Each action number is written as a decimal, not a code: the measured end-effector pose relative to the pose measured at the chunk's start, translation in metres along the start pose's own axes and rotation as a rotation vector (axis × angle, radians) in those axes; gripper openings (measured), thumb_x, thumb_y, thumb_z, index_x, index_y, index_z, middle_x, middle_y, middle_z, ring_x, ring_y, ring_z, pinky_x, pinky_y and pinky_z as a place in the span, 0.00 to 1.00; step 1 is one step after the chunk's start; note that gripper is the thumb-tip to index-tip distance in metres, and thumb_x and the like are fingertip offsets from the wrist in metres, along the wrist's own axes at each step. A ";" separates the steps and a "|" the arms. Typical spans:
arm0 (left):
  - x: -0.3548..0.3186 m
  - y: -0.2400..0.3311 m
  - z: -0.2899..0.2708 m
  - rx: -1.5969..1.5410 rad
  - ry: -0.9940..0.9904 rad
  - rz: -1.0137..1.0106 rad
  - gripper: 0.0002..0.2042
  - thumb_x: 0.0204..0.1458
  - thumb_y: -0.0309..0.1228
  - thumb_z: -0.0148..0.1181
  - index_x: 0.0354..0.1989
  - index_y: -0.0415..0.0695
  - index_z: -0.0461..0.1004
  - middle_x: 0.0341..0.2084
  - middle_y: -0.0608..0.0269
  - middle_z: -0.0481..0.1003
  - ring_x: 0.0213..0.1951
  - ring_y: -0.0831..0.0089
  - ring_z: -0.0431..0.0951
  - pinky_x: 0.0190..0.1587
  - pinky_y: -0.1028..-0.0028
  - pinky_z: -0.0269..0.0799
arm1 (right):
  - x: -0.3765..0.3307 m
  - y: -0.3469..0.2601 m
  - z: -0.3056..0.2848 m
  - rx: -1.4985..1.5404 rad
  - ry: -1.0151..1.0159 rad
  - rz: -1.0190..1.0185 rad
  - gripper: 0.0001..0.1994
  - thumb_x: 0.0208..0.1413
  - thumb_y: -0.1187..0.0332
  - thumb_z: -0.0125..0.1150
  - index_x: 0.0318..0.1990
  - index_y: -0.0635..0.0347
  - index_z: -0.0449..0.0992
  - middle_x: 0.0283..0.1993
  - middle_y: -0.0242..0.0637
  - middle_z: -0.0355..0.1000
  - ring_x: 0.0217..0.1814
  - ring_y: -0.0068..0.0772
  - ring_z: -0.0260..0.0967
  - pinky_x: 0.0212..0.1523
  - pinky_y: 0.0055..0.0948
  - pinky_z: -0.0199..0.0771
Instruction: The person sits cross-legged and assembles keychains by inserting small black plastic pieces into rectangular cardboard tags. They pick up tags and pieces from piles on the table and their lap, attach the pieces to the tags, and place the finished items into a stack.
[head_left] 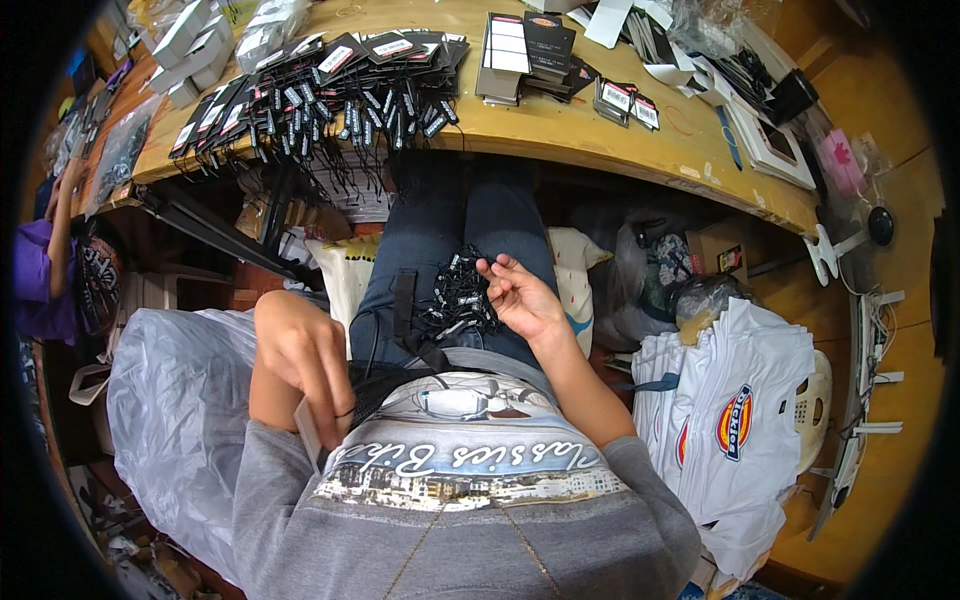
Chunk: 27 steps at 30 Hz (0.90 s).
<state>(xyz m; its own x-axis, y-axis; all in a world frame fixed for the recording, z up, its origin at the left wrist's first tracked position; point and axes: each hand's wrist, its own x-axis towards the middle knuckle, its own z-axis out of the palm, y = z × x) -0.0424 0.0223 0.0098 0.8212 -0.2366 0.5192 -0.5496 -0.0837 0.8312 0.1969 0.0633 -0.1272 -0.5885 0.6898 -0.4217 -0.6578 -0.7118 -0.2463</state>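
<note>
My left hand (303, 345) is at my waist on the left, its fingers bent downward. A flat, pale-edged card-like piece (308, 435) shows at these fingers, against my grey shirt; its face is mostly hidden. On my lap lies a tangled heap of black tag strings (462, 300) with small printed black seals. My right hand (525, 300) is at the right side of this heap, palm turned up, fingers loosely curled and apart, with nothing visible in them. A black strap (404, 310) lies across my left thigh.
On the wooden table (600, 150) ahead lie many black hang tags (350, 75), strings hanging over the edge. Stacked tags (505, 60) stand beside them. Folded white shirts (715, 400) are at my right, a grey plastic bag (180, 410) at my left. A person in purple (45, 265) sits far left.
</note>
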 end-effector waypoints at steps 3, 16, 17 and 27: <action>0.002 0.004 0.001 -0.046 -0.051 0.052 0.12 0.50 0.19 0.36 0.33 0.28 0.70 0.31 0.48 0.70 0.31 0.61 0.73 0.28 0.73 0.70 | -0.004 0.004 -0.003 0.014 -0.005 0.045 0.05 0.48 0.79 0.46 0.31 0.57 0.64 0.31 0.41 0.66 0.20 0.18 0.60 0.27 0.20 0.66; 0.009 0.024 0.001 -0.016 -0.141 0.206 0.10 0.49 0.19 0.41 0.33 0.28 0.69 0.31 0.46 0.69 0.33 0.61 0.73 0.35 0.72 0.73 | -0.016 0.006 -0.004 0.102 0.026 -0.019 0.06 0.48 0.80 0.47 0.32 0.59 0.64 0.31 0.41 0.66 0.32 0.31 0.66 0.38 0.29 0.71; 0.008 0.027 0.002 0.005 -0.128 0.203 0.10 0.49 0.19 0.40 0.33 0.28 0.70 0.32 0.46 0.69 0.33 0.61 0.73 0.35 0.72 0.73 | -0.016 0.009 -0.004 0.090 0.046 -0.029 0.06 0.47 0.80 0.47 0.32 0.58 0.64 0.31 0.41 0.66 0.32 0.31 0.66 0.38 0.29 0.70; -0.009 0.034 -0.006 0.054 0.021 0.027 0.11 0.50 0.20 0.39 0.30 0.27 0.70 0.30 0.44 0.70 0.32 0.59 0.74 0.33 0.72 0.72 | -0.016 0.017 -0.002 0.034 0.101 -0.072 0.09 0.47 0.81 0.47 0.36 0.58 0.62 0.40 0.48 0.65 0.37 0.34 0.66 0.35 0.24 0.71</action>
<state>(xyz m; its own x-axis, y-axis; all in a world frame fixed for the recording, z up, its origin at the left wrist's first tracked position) -0.0679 0.0278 0.0346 0.8088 -0.2191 0.5457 -0.5785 -0.1294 0.8054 0.1961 0.0401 -0.1262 -0.4901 0.7207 -0.4903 -0.7133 -0.6549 -0.2496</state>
